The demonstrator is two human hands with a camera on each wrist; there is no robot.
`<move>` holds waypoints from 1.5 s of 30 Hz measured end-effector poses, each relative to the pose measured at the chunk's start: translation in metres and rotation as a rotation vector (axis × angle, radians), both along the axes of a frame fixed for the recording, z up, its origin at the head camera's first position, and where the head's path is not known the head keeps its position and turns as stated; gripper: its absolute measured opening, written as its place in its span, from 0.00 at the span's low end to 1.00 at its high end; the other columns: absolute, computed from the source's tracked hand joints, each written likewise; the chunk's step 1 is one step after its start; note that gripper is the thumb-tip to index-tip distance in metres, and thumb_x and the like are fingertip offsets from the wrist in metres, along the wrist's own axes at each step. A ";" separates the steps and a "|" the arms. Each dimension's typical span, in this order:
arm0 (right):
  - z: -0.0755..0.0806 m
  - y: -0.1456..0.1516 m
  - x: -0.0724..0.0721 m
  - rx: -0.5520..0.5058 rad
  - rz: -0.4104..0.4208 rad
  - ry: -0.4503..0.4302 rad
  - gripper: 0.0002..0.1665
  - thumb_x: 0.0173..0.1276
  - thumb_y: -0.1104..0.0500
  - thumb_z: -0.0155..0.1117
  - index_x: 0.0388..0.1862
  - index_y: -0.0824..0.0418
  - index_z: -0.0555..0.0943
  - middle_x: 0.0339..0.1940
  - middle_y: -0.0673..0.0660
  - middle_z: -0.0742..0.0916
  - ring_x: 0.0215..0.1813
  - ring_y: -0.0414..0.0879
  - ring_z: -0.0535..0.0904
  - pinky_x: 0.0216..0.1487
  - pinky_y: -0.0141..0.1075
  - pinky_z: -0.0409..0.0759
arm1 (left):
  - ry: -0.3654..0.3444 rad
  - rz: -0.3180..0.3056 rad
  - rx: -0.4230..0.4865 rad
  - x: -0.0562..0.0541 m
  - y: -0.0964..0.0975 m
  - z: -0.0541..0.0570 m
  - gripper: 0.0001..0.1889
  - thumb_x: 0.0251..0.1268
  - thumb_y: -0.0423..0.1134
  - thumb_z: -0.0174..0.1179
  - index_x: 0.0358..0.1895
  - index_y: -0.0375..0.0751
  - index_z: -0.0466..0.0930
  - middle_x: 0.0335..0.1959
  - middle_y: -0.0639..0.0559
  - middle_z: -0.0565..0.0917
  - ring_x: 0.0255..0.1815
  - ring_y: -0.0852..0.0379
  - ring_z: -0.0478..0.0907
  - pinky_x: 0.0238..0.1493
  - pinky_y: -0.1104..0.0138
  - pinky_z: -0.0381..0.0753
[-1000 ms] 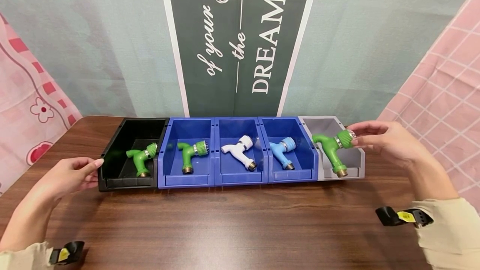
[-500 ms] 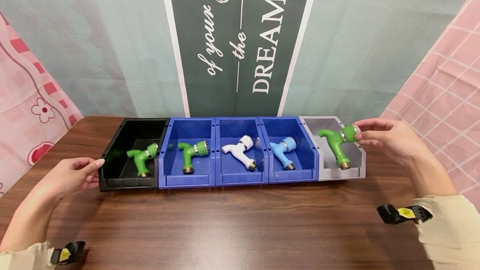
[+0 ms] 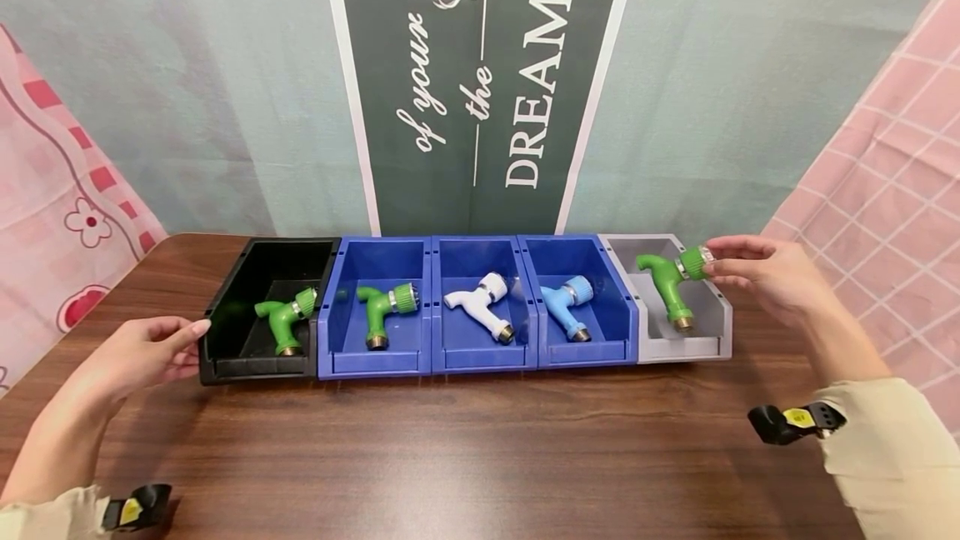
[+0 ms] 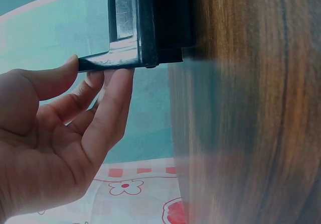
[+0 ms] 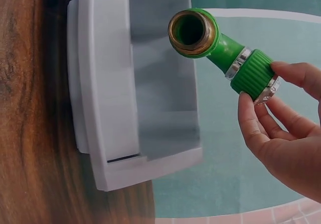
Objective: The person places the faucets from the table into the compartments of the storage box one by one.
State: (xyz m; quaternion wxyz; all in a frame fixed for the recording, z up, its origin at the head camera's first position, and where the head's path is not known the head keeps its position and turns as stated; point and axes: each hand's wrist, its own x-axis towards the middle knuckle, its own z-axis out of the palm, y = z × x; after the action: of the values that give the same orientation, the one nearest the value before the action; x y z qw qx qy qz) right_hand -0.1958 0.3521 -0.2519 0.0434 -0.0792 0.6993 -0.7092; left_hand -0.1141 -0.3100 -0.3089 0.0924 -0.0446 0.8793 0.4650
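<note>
My right hand (image 3: 772,272) pinches a green tap (image 3: 666,286) by its ribbed knob, held above the grey bin (image 3: 722,340) at the row's right end. In the right wrist view the tap's threaded brass end (image 5: 189,32) faces the camera, clear of the bin wall. With thumb at the rim and fingertips against the outer side, my left hand (image 3: 146,357) holds the black bin (image 3: 258,367) at the left end. Inside that bin lies another green tap (image 3: 282,323). The three blue bins between hold a green tap (image 3: 378,315), a white tap (image 3: 480,307) and a light blue tap (image 3: 566,307).
All the bins stand side by side on a brown wooden table (image 3: 465,448). Behind them hangs a pale curtain with a dark lettered banner (image 3: 480,107). Pink cloths hang at the left (image 3: 60,190) and right (image 3: 892,190).
My right hand has moved the green tap slightly right and then back a little, its brass end now nearer the back of the grey bin. The left hand stays at the black bin.
</note>
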 end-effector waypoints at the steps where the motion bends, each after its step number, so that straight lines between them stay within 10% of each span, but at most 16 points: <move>1: -0.001 0.000 -0.001 0.007 -0.003 0.000 0.16 0.59 0.78 0.56 0.36 0.59 0.83 0.32 0.53 0.85 0.33 0.42 0.82 0.38 0.29 0.80 | 0.000 0.001 0.002 0.000 0.000 0.000 0.23 0.73 0.44 0.42 0.35 0.22 0.71 0.24 0.50 0.72 0.25 0.62 0.75 0.31 0.69 0.82; 12: -0.012 -0.008 -0.007 0.108 -0.079 -0.030 0.16 0.56 0.75 0.62 0.31 0.55 0.83 0.27 0.50 0.85 0.29 0.39 0.81 0.33 0.26 0.79 | -0.009 0.004 0.006 0.001 0.002 0.003 0.22 0.73 0.43 0.41 0.36 0.21 0.71 0.24 0.50 0.72 0.25 0.62 0.76 0.31 0.68 0.82; 17: -0.016 -0.014 -0.010 0.311 -0.098 0.023 0.15 0.58 0.72 0.63 0.32 0.51 0.81 0.27 0.44 0.84 0.29 0.36 0.81 0.31 0.25 0.78 | -0.012 0.009 0.007 0.002 0.005 0.006 0.22 0.74 0.41 0.40 0.35 0.20 0.71 0.24 0.51 0.73 0.25 0.63 0.76 0.31 0.69 0.81; 25: -0.019 -0.025 -0.011 0.609 -0.139 0.089 0.25 0.58 0.66 0.65 0.51 0.79 0.69 0.26 0.38 0.82 0.29 0.33 0.79 0.34 0.27 0.79 | -0.010 0.009 0.020 0.000 0.001 0.001 0.22 0.73 0.43 0.41 0.36 0.22 0.71 0.24 0.50 0.73 0.25 0.62 0.76 0.32 0.68 0.82; 45: -0.027 -0.029 -0.019 0.589 -0.052 0.027 0.27 0.55 0.73 0.63 0.52 0.83 0.66 0.37 0.56 0.83 0.32 0.34 0.80 0.36 0.36 0.82 | -0.009 -0.002 0.029 -0.003 -0.006 -0.006 0.22 0.72 0.45 0.42 0.34 0.24 0.72 0.24 0.50 0.72 0.25 0.61 0.76 0.31 0.68 0.82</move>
State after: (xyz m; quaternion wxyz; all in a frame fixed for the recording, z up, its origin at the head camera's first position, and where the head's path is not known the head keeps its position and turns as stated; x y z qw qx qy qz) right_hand -0.2148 0.3235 -0.2784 0.0369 -0.0544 0.8773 -0.4754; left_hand -0.1173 -0.3162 -0.3148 0.0977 -0.0443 0.8722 0.4773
